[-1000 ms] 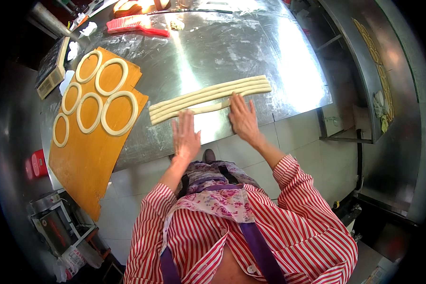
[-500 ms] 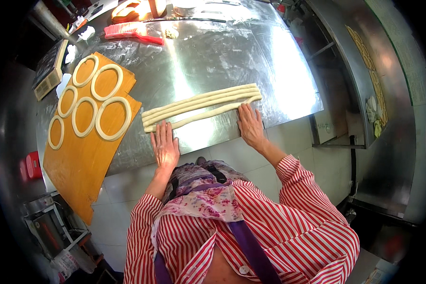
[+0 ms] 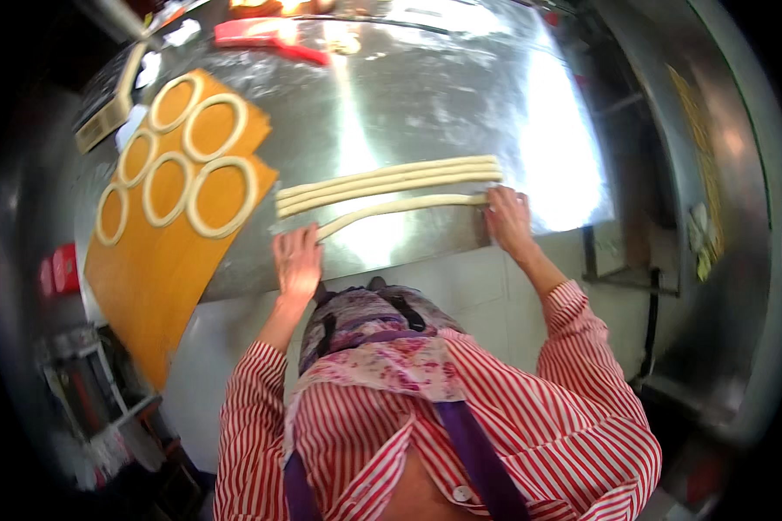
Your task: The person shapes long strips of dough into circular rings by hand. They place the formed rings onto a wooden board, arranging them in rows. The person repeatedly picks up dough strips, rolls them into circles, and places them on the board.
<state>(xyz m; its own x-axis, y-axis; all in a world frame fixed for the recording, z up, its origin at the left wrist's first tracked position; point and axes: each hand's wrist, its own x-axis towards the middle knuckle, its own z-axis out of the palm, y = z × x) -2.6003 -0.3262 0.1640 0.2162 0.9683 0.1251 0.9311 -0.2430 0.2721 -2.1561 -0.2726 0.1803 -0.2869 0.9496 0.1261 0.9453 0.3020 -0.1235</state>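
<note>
A pale dough rope (image 3: 408,204) stretches sideways near the front edge of the steel table, bowing slightly upward. My left hand (image 3: 297,259) has its fingers closed on the rope's left end. At the other end, my right hand (image 3: 509,217) grips the rope with curled fingers. Just beyond lie more dough ropes (image 3: 387,185), straight and side by side, apart from the held one. The very tips of the held rope are hidden under my fingers.
To the left, a wooden board (image 3: 156,286) overhangs the steel table (image 3: 434,113) and bears several dough rings (image 3: 252,187). A red brush (image 3: 269,39) lies at the far side. A box (image 3: 109,100) stands at the far left. Metal shelving (image 3: 669,174) runs along the right.
My hands went from lying flat over the nearest rope to gripping its two ends. That rope has come away from the others toward me. The view has shifted slightly.
</note>
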